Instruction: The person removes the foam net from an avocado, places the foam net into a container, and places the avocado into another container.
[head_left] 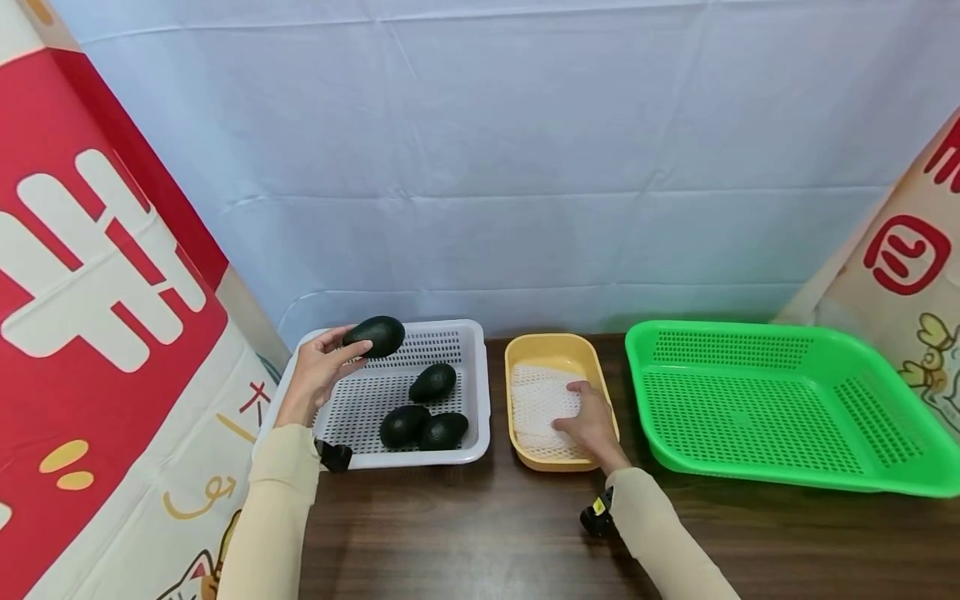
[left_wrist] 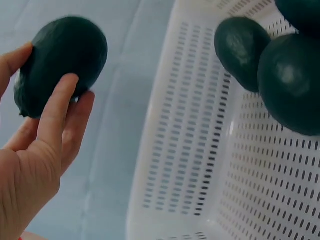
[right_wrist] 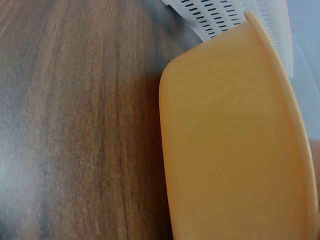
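Observation:
My left hand (head_left: 318, 367) holds a dark green avocado (head_left: 374, 336) between thumb and fingers, lifted above the back left corner of a white perforated basket (head_left: 472, 367). In the left wrist view the same avocado (left_wrist: 57, 62) sits at my fingertips (left_wrist: 62, 97), beside the basket wall (left_wrist: 185, 150). Three more avocados (head_left: 432, 382) lie in that basket. My right hand (head_left: 588, 421) rests inside a yellow tray (head_left: 521, 346), fingers on the white foam netting (head_left: 536, 400). The right wrist view shows only the tray's outer wall (right_wrist: 230, 150).
A large green perforated tray (head_left: 780, 400) stands empty at the right on the dark wooden table (head_left: 465, 533). Printed cloth panels rise at the left (head_left: 97, 333) and right (head_left: 900, 267); a pale blue cloth (head_left: 487, 167) hangs behind.

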